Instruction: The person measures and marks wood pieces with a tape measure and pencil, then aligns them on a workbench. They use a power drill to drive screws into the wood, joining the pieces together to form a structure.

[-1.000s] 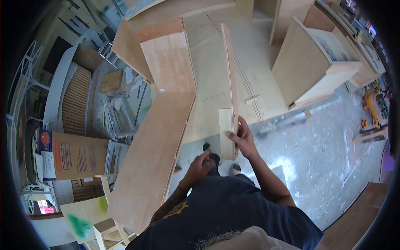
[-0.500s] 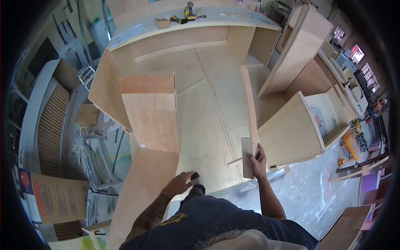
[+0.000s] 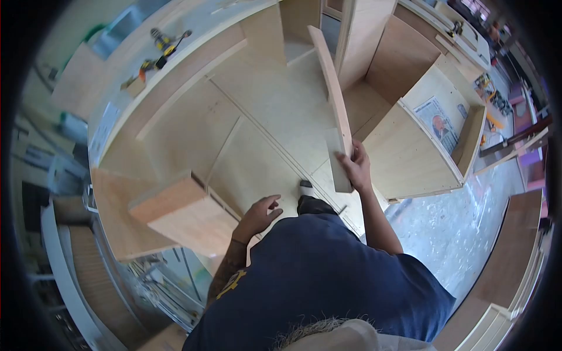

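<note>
My right hand (image 3: pixel 355 168) is closed round the lower end of a long wooden strip (image 3: pixel 332 88) and a short pale board (image 3: pixel 338 169) lying against it. The strip points away from me, its far end near the back of the plywood cabinet. My left hand (image 3: pixel 259 215) holds nothing, its fingers apart and partly bent. It hovers close to a plywood box section (image 3: pixel 187 213) on my left. Below me, one shoe (image 3: pixel 305 186) rests on the plywood base panel (image 3: pixel 263 99).
A curved counter top (image 3: pixel 205 29) at the far left carries a yellow cordless drill (image 3: pixel 164 44) and a small cardboard box (image 3: pixel 133 86). To the right stands a plywood compartment (image 3: pixel 415 152) with a newspaper (image 3: pixel 438 126) inside. Paint-marked floor (image 3: pixel 451 222) lies beyond it.
My view has turned and moved forward over the base panel. The right hand still grips the strip and board and carries them along. My left hand stays empty near the box section.
</note>
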Motion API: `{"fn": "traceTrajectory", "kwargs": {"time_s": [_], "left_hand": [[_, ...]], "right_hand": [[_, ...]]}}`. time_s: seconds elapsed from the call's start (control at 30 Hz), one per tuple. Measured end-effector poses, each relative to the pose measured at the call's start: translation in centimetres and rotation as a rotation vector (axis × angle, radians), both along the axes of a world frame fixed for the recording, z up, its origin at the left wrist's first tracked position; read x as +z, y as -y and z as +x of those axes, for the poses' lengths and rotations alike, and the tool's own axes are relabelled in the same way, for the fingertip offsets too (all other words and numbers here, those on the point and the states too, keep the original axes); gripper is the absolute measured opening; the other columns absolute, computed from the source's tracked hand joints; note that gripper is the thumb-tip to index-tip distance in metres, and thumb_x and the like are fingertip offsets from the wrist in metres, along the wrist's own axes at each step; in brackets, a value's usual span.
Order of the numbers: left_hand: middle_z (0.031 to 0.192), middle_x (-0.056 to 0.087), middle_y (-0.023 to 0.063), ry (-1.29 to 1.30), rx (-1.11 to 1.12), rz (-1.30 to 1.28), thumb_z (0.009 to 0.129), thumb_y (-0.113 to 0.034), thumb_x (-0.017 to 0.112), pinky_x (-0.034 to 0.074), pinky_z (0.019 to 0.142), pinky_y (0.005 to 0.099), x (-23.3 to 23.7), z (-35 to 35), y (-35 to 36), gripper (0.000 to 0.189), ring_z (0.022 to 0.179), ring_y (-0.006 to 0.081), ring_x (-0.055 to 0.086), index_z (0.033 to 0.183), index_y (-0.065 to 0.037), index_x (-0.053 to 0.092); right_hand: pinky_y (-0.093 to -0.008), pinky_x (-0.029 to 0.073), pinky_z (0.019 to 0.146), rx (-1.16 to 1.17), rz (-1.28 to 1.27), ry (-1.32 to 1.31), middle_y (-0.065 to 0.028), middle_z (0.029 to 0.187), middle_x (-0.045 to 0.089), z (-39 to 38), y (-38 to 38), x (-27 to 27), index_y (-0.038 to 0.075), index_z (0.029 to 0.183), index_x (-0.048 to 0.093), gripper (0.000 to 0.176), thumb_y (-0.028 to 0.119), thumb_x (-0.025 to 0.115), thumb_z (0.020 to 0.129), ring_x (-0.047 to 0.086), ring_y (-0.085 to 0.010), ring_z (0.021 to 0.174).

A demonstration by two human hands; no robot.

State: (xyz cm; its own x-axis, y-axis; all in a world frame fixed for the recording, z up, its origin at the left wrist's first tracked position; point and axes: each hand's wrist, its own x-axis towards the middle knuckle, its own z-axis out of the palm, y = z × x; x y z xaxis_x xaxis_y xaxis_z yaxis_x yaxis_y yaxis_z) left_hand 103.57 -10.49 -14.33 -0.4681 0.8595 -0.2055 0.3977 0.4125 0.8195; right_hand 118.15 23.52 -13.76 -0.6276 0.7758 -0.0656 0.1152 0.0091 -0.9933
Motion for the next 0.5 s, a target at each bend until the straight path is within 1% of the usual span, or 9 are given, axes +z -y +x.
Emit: {"fn": "traceTrajectory", "kwargs": {"time_s": [0.07,0.13,0.2,0.23,0.27,0.3,0.33,0.37,0.5], "left_hand": [[0.123,0.072,0.0224,0.069,0.027,-0.07,0.099,-0.025,0.073,0.056,0.098,0.0416,0.4,-4.2,-3.1,0.052,0.111,0.0327,0.072,0.144,-0.002,0.061],[0.121,0.073,0.0222,0.064,0.062,-0.082,0.099,-0.025,0.073,0.056,0.098,0.0409,1.5,-8.7,-5.1,0.054,0.112,0.0318,0.072,0.145,-0.002,0.06],[0.117,0.074,0.0201,0.042,0.139,-0.068,0.098,-0.023,0.073,0.057,0.095,0.0404,1.5,-13.4,-6.6,0.054,0.106,0.0289,0.073,0.146,-0.001,0.06],[0.115,0.075,0.0198,0.036,0.182,-0.09,0.098,-0.022,0.072,0.057,0.093,0.0403,1.5,-16.2,-7.1,0.053,0.103,0.0275,0.073,0.145,-0.001,0.061],[0.113,0.076,0.0196,0.035,0.259,-0.068,0.097,-0.02,0.072,0.057,0.092,0.039,3.1,-18.1,-7.9,0.053,0.103,0.026,0.073,0.144,0.0,0.061],[0.112,0.076,0.0193,-0.002,0.324,-0.034,0.098,-0.019,0.071,0.058,0.091,0.0385,3.2,-20.7,-8.3,0.05,0.104,0.026,0.073,0.143,0.001,0.061],[0.108,0.075,0.0154,-0.024,0.385,0.016,0.1,-0.017,0.069,0.057,0.09,0.0363,3.5,-23.2,-8.6,0.047,0.099,0.023,0.072,0.143,0.002,0.061],[0.108,0.075,0.0154,-0.028,0.382,0.024,0.1,-0.017,0.069,0.057,0.09,0.0363,3.6,-25.9,-9.0,0.047,0.099,0.023,0.072,0.143,0.002,0.061],[0.097,0.067,0.0061,-0.1,0.616,0.157,0.103,-0.014,0.066,0.052,0.084,0.0312,1.8,-38.3,-9.3,0.046,0.089,0.0148,0.06,0.145,0.003,0.059]], "right_hand": [[-0.036,0.057,0.072,-0.055,0.209,0.007,-0.017,0.098,0.072,-5.5,-4.1,-1.2,-0.002,0.143,0.053,0.067,0.021,0.081,0.087,0.07,-0.0203,0.081],[-0.0395,0.058,0.074,-0.089,0.265,0.023,-0.0179,0.097,0.073,-10.6,-7.1,-0.5,0.001,0.146,0.052,0.075,0.025,0.086,0.083,0.071,-0.0227,0.082],[-0.0421,0.059,0.076,-0.095,0.268,0.293,-0.0192,0.099,0.076,-15.8,-8.6,4.3,0.004,0.151,0.05,0.082,0.027,0.088,0.081,0.073,-0.0268,0.085],[-0.0428,0.06,0.079,-0.054,0.23,0.186,-0.0212,0.099,0.076,-18.2,-10.1,3.2,0.006,0.15,0.052,0.082,0.03,0.088,0.081,0.075,-0.0287,0.089],[-0.0453,0.06,0.084,-0.056,0.305,0.124,-0.0229,0.1,0.076,-21.0,-11.3,2.4,0.008,0.149,0.053,0.082,0.035,0.086,0.079,0.076,-0.0338,0.092],[-0.0478,0.059,0.089,0.006,0.414,0.228,-0.0238,0.102,0.075,-23.6,-12.4,4.4,0.009,0.147,0.054,0.081,0.038,0.084,0.078,0.075,-0.0398,0.096],[-0.0495,0.058,0.093,0.042,0.361,0.266,-0.0245,0.108,0.074,-25.9,-12.8,7.0,0.008,0.144,0.056,0.078,0.038,0.083,0.077,0.073,-0.0429,0.103],[-0.0495,0.058,0.093,0.038,0.368,0.262,-0.0245,0.108,0.074,-28.6,-13.6,7.7,0.008,0.144,0.056,0.078,0.038,0.083,0.077,0.073,-0.0429,0.103],[-0.0503,0.056,0.097,0.147,0.527,0.249,-0.025,0.121,0.072,-39.4,-17.8,8.1,0.009,0.142,0.058,0.075,0.034,0.084,0.076,0.07,-0.0431,0.111]]}}
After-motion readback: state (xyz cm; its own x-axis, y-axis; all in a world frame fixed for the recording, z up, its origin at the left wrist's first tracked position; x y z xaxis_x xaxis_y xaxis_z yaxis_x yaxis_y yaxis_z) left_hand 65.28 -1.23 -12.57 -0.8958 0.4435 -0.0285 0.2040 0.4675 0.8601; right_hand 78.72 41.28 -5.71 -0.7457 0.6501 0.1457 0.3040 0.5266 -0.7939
